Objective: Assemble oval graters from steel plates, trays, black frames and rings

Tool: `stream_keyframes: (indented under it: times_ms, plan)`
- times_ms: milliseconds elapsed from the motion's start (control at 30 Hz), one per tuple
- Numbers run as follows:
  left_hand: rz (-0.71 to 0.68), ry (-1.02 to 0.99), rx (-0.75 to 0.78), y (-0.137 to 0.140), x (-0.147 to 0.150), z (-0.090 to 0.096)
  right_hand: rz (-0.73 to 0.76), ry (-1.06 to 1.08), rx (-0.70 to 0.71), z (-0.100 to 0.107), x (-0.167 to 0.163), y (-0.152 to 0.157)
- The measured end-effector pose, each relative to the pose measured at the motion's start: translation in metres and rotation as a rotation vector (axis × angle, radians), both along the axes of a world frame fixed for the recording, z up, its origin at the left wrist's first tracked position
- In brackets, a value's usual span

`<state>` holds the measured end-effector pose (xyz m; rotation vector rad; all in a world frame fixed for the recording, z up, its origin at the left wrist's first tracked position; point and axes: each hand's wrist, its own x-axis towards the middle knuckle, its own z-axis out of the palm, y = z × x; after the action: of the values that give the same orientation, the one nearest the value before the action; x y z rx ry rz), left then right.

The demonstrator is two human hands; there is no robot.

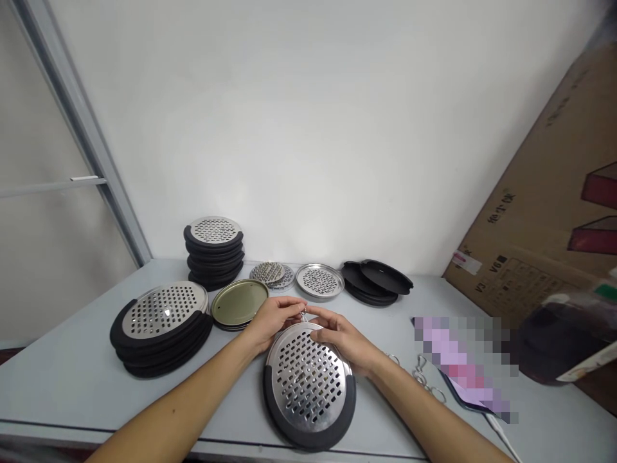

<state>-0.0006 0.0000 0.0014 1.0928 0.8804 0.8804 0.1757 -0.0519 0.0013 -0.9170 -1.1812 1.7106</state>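
Note:
A round metal grater (311, 379) with a black cover around its lower edge lies in front of me near the table's front edge, slotted face up. At its top edge is a small metal clasp (303, 315), partly hidden by fingertips. My left hand (274, 323) is closed, pinching the clasp between thumb and fingers. My right hand (344, 341) is closed too, its thumb on the grater's upper face and its index fingertip at the clasp. Right of that hand lie several loose metal rings and clasps (420, 376).
Two stacks of black-rimmed graters (164, 312) (214, 247) stand at the left. Olive-green round lids (240, 302), loose grater discs (268, 272), a metal grater (320, 281) and black covers (378, 280) lie behind. A blurred-out phone (463, 370), a dark container (549, 341) and a cardboard box (540, 212) are at right.

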Motion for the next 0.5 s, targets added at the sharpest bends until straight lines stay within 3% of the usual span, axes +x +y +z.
stream_keyframes:
  times_ms: [367, 500]
  plan:
    - [-0.072, 0.04, 0.042, -0.014, -0.002, 0.013, -0.053, 0.008, 0.125, 0.007, 0.014, 0.001]
    - [-0.174, 0.008, 0.073, -0.021, -0.005, 0.016, -0.1, -0.014, 0.21, 0.013, 0.019, 0.001]
